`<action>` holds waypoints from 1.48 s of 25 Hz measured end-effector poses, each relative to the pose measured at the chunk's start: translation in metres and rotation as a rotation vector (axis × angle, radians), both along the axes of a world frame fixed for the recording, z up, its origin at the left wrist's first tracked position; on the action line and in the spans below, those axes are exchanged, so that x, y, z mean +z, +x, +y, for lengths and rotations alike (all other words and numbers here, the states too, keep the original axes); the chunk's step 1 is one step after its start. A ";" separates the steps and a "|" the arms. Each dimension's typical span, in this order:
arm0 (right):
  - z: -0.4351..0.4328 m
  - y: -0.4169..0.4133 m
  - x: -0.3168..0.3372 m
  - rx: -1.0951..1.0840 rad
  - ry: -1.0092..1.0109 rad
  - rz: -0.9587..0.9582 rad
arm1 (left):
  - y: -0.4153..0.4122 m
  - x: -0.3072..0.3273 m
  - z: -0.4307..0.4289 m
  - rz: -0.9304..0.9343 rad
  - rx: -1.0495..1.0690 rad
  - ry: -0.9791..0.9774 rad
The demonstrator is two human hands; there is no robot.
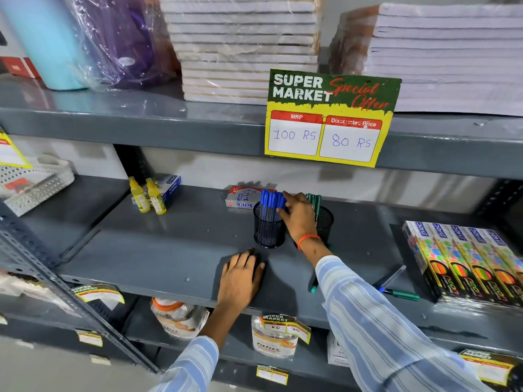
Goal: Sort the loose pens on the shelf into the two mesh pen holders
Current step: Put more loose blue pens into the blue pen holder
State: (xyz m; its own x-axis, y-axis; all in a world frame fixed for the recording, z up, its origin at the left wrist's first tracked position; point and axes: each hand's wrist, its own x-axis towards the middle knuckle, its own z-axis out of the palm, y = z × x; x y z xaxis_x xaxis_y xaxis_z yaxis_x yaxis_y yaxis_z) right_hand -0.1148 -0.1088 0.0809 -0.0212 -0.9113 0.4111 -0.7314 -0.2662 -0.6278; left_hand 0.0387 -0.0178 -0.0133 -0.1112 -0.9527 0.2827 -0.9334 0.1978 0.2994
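Note:
Two black mesh pen holders stand mid-shelf. The left holder [268, 230] is full of blue-capped pens [271, 200]. The right holder [325, 222], partly hidden behind my wrist, has green pens [313, 200] sticking out. My right hand [297, 215] reaches over between them, its fingers on the blue pens' caps at the left holder's rim. My left hand [240, 278] lies flat on the grey shelf [158, 250] in front of the left holder, holding nothing. Loose pens lie at the right front: a clear blue pen [392, 278], a green pen [403, 294], and another green one [314, 285] under my sleeve.
A pen box [242, 198] lies behind the holders. Two yellow glue bottles [147, 197] stand at back left. Pencil packs [467, 258] fill the right end. A price sign [329, 117] hangs from the upper shelf, which carries stacked notebooks [243, 46]. A white perforated tray [34, 185] sits far left.

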 end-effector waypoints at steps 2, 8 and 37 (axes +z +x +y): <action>0.003 -0.004 -0.001 -0.006 -0.016 0.002 | 0.000 -0.002 -0.001 -0.003 -0.011 0.000; 0.056 -0.034 -0.013 -0.019 -0.124 -0.124 | 0.000 -0.006 -0.002 0.030 -0.030 -0.005; 0.118 -0.101 -0.003 -0.054 -0.170 0.112 | 0.001 -0.006 -0.004 0.038 -0.016 0.013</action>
State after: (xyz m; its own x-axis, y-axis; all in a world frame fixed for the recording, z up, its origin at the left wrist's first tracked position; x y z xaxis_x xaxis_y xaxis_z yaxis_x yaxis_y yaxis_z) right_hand -0.2154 0.0096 0.0775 -0.0134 -0.8272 0.5617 -0.8105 -0.3200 -0.4906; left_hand 0.0399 -0.0217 -0.0189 -0.1161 -0.9544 0.2750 -0.9179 0.2088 0.3374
